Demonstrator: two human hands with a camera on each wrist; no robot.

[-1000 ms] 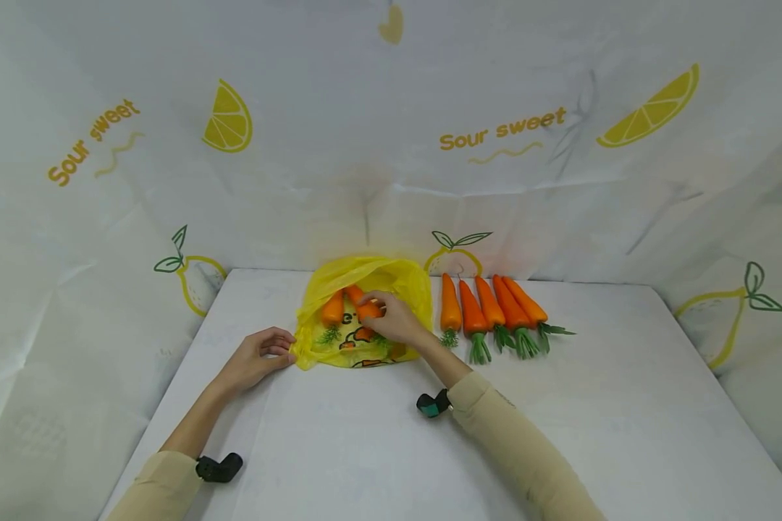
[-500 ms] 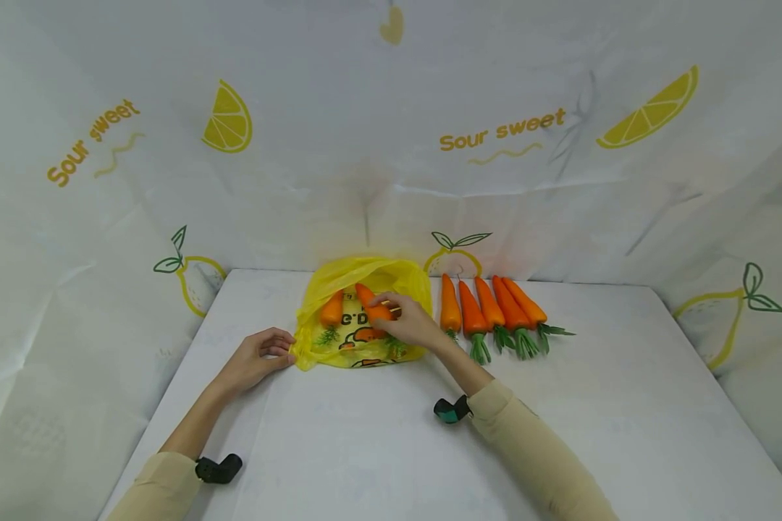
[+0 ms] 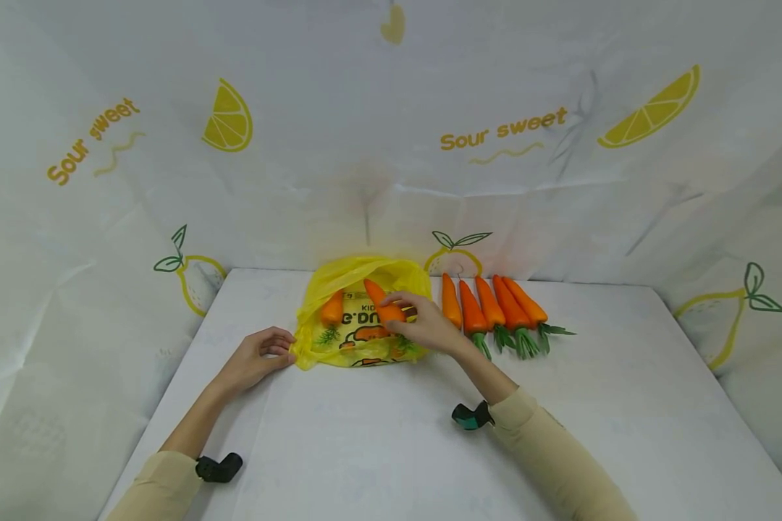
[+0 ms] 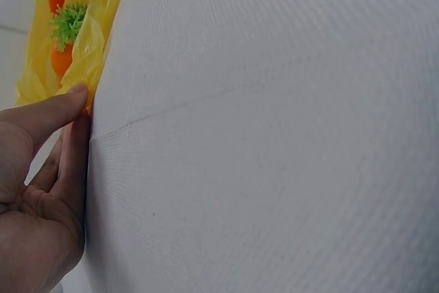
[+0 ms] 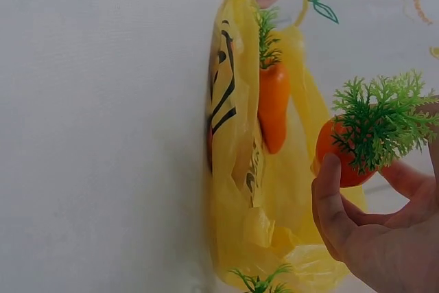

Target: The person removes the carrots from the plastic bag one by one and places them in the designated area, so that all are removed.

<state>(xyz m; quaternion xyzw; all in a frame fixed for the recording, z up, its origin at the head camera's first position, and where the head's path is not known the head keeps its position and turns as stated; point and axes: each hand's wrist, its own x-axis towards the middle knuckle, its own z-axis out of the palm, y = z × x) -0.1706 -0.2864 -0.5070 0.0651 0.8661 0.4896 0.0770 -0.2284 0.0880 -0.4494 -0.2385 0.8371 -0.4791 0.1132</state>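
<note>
A thin yellow plastic bag [image 3: 352,269] lies at the back of the table with its mouth toward me and dark print showing inside. My left hand [image 3: 257,359] pinches the bag's left corner between thumb and fingers, as the left wrist view also shows. Inside the bag's left part rests one carrot [image 3: 331,310] with feathery green leaves. My right hand [image 3: 423,323] grips a second carrot [image 3: 379,298] over the bag's right part, tip pointing away. In the right wrist view its leafy end [image 5: 384,121] faces the camera, the thumb and fingers around the orange body.
Several carrots [image 3: 474,307] with green tops lie in a row right of the bag, behind my right forearm. A white cloth wall [image 3: 339,181] with lemon prints rises behind the white table [image 3: 352,449]. A black wrist camera [image 3: 472,416] sits by the right sleeve.
My right hand has moved right, carrying its carrot away from the one at the bag's left. More of the bag's print shows between them. My left hand keeps its place.
</note>
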